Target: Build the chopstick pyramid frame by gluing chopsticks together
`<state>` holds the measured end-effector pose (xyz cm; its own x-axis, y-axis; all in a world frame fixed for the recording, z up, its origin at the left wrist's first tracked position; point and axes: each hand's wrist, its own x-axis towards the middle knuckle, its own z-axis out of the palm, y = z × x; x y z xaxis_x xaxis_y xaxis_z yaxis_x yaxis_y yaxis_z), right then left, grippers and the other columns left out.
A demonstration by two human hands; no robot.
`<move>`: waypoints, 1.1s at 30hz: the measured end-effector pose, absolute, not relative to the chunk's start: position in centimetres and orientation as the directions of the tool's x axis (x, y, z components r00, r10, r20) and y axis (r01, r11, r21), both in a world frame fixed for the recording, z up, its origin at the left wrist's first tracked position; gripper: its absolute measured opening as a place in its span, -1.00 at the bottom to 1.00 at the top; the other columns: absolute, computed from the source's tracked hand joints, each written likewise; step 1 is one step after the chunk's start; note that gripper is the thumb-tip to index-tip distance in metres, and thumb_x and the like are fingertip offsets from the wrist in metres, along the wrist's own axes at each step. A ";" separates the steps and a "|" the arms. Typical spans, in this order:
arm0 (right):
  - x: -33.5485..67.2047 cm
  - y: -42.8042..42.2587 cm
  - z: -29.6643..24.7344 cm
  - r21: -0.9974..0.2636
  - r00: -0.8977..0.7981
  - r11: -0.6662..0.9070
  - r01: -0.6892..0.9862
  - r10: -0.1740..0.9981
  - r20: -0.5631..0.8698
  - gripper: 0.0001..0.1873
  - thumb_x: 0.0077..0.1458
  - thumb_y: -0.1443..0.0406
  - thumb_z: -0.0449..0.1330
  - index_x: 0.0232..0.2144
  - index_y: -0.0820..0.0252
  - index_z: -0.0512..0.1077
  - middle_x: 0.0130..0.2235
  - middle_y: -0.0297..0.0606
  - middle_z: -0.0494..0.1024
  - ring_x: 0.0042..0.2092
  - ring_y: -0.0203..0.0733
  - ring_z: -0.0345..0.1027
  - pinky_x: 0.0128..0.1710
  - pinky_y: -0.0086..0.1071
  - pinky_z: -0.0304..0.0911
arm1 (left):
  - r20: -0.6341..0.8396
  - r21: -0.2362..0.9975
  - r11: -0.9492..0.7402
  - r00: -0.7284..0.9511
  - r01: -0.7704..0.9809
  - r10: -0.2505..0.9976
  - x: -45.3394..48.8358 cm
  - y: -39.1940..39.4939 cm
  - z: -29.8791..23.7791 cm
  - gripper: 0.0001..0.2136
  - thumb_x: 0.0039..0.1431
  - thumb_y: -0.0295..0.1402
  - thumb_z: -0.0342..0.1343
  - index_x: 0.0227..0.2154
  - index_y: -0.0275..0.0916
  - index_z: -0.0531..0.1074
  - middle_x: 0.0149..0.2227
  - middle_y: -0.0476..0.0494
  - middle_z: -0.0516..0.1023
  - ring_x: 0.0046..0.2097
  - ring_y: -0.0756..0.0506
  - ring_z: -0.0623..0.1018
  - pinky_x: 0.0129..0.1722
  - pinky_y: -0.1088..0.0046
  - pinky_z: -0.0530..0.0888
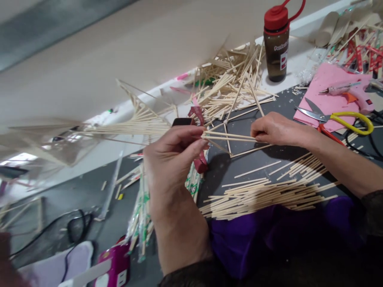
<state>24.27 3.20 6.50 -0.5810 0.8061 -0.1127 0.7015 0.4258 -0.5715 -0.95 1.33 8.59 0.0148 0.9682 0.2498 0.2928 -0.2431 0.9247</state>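
My left hand (172, 157) is closed, pinching one end of a few thin bamboo sticks (230, 137) above the dark table (257, 161). My right hand (273, 129) is closed on the other end of the same sticks. Those sticks join a frame of glued sticks (230, 147) lying on the table between my hands. A dark red strip (199, 115) sits just behind my left fingers. A loose row of sticks (263, 195) lies in front of me beside purple cloth (239, 239).
A big heap of sticks (230, 85) lies at the back by a brown bottle with a red cap (277, 44). Yellow-handled scissors (341, 117) and a glue gun (344, 89) rest on pink paper (332, 99) at right. Wrapped stick packs (140, 215), cables (74, 227) and a magenta box (115, 267) lie left.
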 end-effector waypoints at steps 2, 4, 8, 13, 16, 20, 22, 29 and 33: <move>24.3 3.2 6.5 -0.573 -0.577 0.416 0.706 0.808 -0.124 -0.77 0.15 0.47 0.12 -0.28 0.26 0.58 -0.25 -0.17 0.63 -0.27 -0.26 0.35 -0.27 -0.39 0.09 | 0.254 0.926 -0.251 0.025 0.281 0.967 -1.0 1.4 8.5 -0.80 -0.14 -0.46 0.41 -0.37 -0.12 0.68 -0.37 -0.05 0.66 -0.49 0.05 0.54 -0.50 0.55 0.52; 24.3 3.2 6.5 -0.572 -0.573 0.410 0.711 0.809 -0.133 -0.77 0.15 0.47 0.12 -0.27 0.27 0.59 -0.25 -0.17 0.63 -0.27 -0.27 0.36 -0.27 -0.40 0.09 | 0.260 0.927 -0.259 0.034 0.272 0.965 -1.1 1.4 8.5 -0.81 -0.14 -0.45 0.42 -0.38 -0.12 0.68 -0.36 -0.04 0.65 -0.48 0.03 0.55 -0.48 0.53 0.55; 24.3 3.2 6.4 -0.574 -0.577 0.414 0.707 0.806 -0.129 -0.76 0.15 0.47 0.12 -0.26 0.28 0.59 -0.25 -0.18 0.63 -0.27 -0.28 0.36 -0.27 -0.41 0.09 | 0.271 0.922 -0.274 0.047 0.274 0.961 -1.1 1.5 8.5 -0.80 -0.14 -0.46 0.42 -0.38 -0.10 0.69 -0.38 -0.02 0.64 -0.49 0.06 0.54 -0.45 0.54 0.57; 24.2 3.2 6.4 -0.566 -0.575 0.413 0.714 0.806 -0.137 -0.76 0.15 0.46 0.12 -0.25 0.27 0.59 -0.23 -0.17 0.63 -0.26 -0.27 0.37 -0.27 -0.40 0.09 | 0.261 0.922 -0.263 0.042 0.283 0.964 -1.0 1.4 8.7 -0.82 -0.12 -0.44 0.41 -0.38 -0.10 0.69 -0.36 -0.03 0.65 -0.48 0.06 0.54 -0.46 0.55 0.55; 24.2 3.2 6.5 -0.560 -0.579 0.415 0.717 0.802 -0.146 -0.76 0.16 0.46 0.12 -0.24 0.27 0.59 -0.22 -0.15 0.64 -0.25 -0.25 0.38 -0.26 -0.39 0.10 | 0.266 0.918 -0.266 0.041 0.294 0.963 -0.9 1.3 8.8 -0.81 -0.13 -0.45 0.41 -0.38 -0.09 0.69 -0.37 -0.02 0.64 -0.49 0.06 0.54 -0.47 0.56 0.54; 24.2 3.2 6.5 -0.562 -0.581 0.418 0.713 0.801 -0.141 -0.77 0.17 0.46 0.12 -0.25 0.28 0.59 -0.22 -0.13 0.64 -0.24 -0.24 0.39 -0.25 -0.38 0.11 | 0.275 0.914 -0.275 0.044 0.299 0.960 -0.9 1.3 8.9 -0.82 -0.14 -0.44 0.41 -0.40 -0.10 0.69 -0.38 -0.03 0.64 -0.49 0.06 0.53 -0.48 0.55 0.54; 24.2 3.2 6.5 -0.568 -0.584 0.421 0.708 0.801 -0.134 -0.77 0.16 0.46 0.12 -0.25 0.27 0.59 -0.22 -0.14 0.64 -0.25 -0.24 0.39 -0.25 -0.38 0.11 | 0.275 0.915 -0.276 0.047 0.294 0.960 -0.9 1.4 8.9 -0.82 -0.14 -0.44 0.41 -0.39 -0.10 0.69 -0.39 -0.03 0.64 -0.49 0.05 0.53 -0.49 0.55 0.54; 24.2 3.1 6.7 -0.569 -0.591 0.426 0.704 0.795 -0.136 -0.75 0.17 0.46 0.11 -0.25 0.27 0.59 -0.22 -0.13 0.64 -0.24 -0.24 0.39 -0.25 -0.38 0.11 | 0.272 0.917 -0.274 0.048 0.290 0.961 -1.0 1.5 8.7 -0.81 -0.14 -0.45 0.41 -0.38 -0.11 0.69 -0.38 -0.04 0.64 -0.51 0.07 0.51 -0.50 0.58 0.53; 24.2 3.1 6.8 -0.565 -0.589 0.425 0.707 0.796 -0.138 -0.75 0.17 0.47 0.11 -0.25 0.29 0.59 -0.21 -0.13 0.64 -0.24 -0.24 0.38 -0.24 -0.38 0.11 | 0.271 0.917 -0.271 0.040 0.293 0.962 -1.0 1.4 8.7 -0.82 -0.13 -0.44 0.41 -0.38 -0.13 0.69 -0.38 -0.05 0.64 -0.48 0.06 0.53 -0.51 0.60 0.49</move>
<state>24.18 3.06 6.84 -0.5890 0.7963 -0.1379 0.7069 0.4250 -0.5654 -0.97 1.35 8.73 0.0404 0.9618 0.2709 0.2934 -0.2706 0.9169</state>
